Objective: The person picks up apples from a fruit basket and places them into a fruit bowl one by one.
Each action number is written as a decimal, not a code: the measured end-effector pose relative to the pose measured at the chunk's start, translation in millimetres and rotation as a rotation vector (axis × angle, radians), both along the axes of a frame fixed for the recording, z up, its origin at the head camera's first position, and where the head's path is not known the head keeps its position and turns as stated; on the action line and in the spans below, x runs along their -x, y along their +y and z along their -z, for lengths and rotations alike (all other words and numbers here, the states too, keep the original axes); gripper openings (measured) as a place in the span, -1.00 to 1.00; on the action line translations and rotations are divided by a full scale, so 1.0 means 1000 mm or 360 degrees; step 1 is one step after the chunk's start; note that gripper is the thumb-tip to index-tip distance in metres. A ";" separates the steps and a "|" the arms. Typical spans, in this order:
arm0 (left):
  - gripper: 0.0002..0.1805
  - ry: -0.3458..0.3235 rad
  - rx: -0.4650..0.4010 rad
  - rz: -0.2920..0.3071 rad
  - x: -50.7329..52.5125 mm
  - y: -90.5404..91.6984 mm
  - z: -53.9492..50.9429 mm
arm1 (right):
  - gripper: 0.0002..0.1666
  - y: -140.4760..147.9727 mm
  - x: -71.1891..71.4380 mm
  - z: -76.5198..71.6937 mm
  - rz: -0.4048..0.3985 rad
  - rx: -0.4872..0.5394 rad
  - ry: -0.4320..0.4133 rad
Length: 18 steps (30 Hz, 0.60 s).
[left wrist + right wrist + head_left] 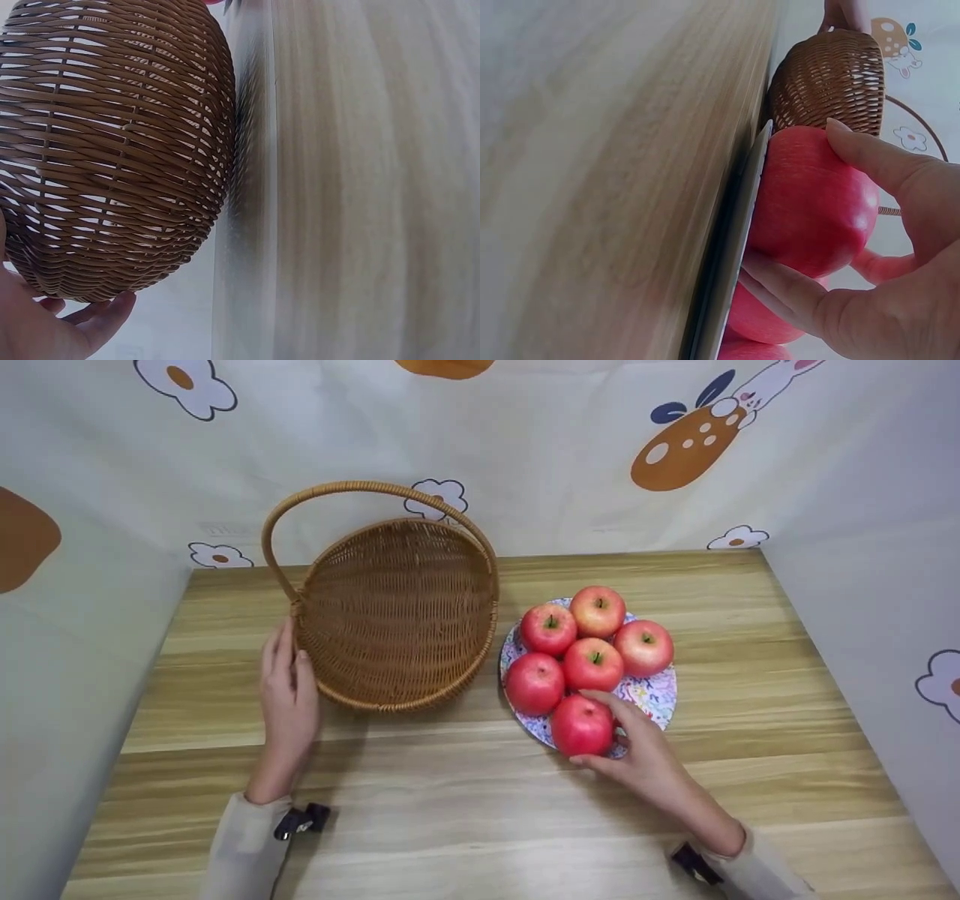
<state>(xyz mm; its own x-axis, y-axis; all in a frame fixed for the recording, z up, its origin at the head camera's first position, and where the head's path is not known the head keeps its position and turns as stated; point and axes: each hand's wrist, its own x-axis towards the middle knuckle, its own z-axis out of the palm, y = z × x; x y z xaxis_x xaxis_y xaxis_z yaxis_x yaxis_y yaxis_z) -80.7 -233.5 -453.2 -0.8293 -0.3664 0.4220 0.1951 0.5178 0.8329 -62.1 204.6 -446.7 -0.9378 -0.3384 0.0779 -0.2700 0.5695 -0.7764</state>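
Observation:
A brown wicker basket with an arched handle stands at the back left of the wooden table. My left hand holds its left side, thumb at the rim and fingers against the outer weave; the fingers show below the basket in the left wrist view. My right hand grips the nearest red apple, thumb and fingers on opposite sides. That apple is at the near edge of a patterned plate. Several other apples lie behind it on the plate.
The plate is just right of the basket. Behind the table hangs a pale sheet printed with flowers and a rabbit, and similar sheets close off both sides. Wood tabletop lies in front of the basket and plate.

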 end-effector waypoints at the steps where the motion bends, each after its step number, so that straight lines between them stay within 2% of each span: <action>1: -0.44 -0.0005 0.0000 0.0000 0.000 0.000 0.000 | -0.04 0.000 0.000 0.000 -0.0004 -0.0001 0.0007; 8: -0.44 -0.0035 -0.0009 0.0005 -0.001 0.000 -0.001 | -0.02 0.001 -0.001 0.000 -0.0034 -0.0021 0.0072; 18: -0.43 -0.0057 -0.0015 0.0014 -0.003 0.002 -0.006 | -0.01 0.001 -0.003 -0.007 -0.0008 0.0073 -0.0076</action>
